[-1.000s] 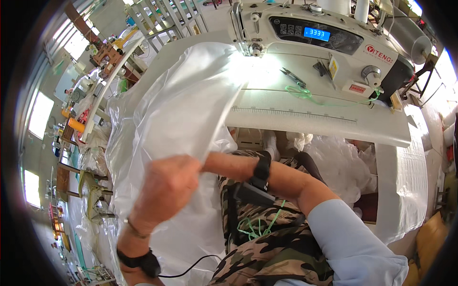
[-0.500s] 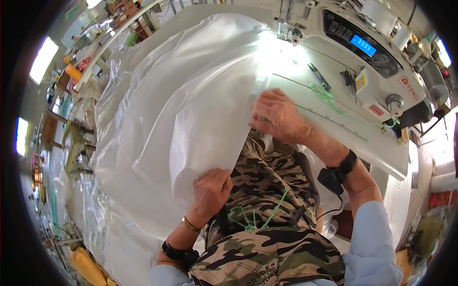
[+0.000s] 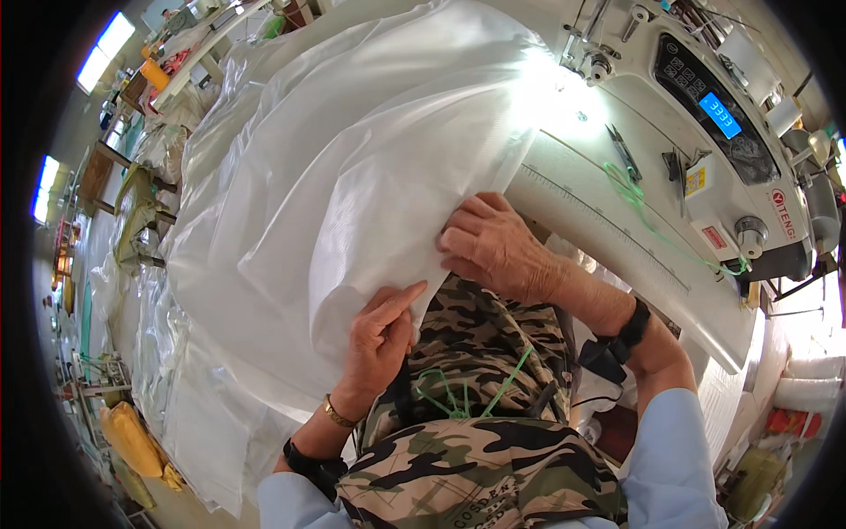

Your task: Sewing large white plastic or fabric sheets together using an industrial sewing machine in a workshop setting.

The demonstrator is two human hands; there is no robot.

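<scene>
A large white translucent plastic sheet [image 3: 379, 194] spreads in loose folds from the sewing machine's lit needle area down toward my lap. My right hand [image 3: 498, 249] is closed on the sheet's right edge, with the fingertips pinched together over it. Lower along the same edge, my left hand [image 3: 379, 339] grips the sheet with curled fingers, its index finger stretched out along the material. Part of the edge is hidden beneath both hands. The white sewing machine [image 3: 714, 132] stands at the upper right, its blue display lit.
Small black thread snips [image 3: 624, 152] lie on the machine's table [image 3: 608, 189], beside green thread [image 3: 624, 183]. A ruler scale runs along the table's near edge. Green strings [image 3: 458, 397] lie on my camouflage apron [image 3: 493, 458]. An orange-yellow bundle [image 3: 132, 436] lies at lower left.
My right hand has come down and left along the sheet's edge, closer to my left hand. The left index finger has straightened. The whole view has shifted slightly.
</scene>
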